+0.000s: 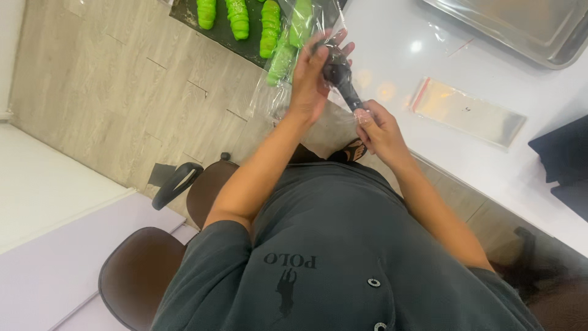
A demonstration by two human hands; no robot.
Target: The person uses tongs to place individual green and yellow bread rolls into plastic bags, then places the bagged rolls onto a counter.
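You're sitting at the white worktop, leaning over your lap, w/ both hands working just off its edge. Largest thing near the grip: the metal tray, lying well beyond your right hand at the far corner of the worktop. Nothing packed is showing on the part in view, so as far as I can judge, the finished count there is nil.

Off to the left of the grip, a dark tray is carrying green ribbed pieces in a row (approx. four showing, plus more behind the plastic); those look like stock waiting.

Closer in, a flat clear sleeve w/ a red strip at one end is lying on the worktop just right of the grip, unfilled.

At the grip itself: your left hand is closing around the bulbous end of a dark object together w/ a clear plastic bag, fingers curled over the top. Your right hand is pinching the object's narrow lower end, thumb and fingertips tight on it. The bag is hanging down and left from the grip; I can't tell whether the object is already fully inside it. So I'm judging this one piece as mid-bagging, not sealed yet, w/ the green ones and the spare sleeve still left.
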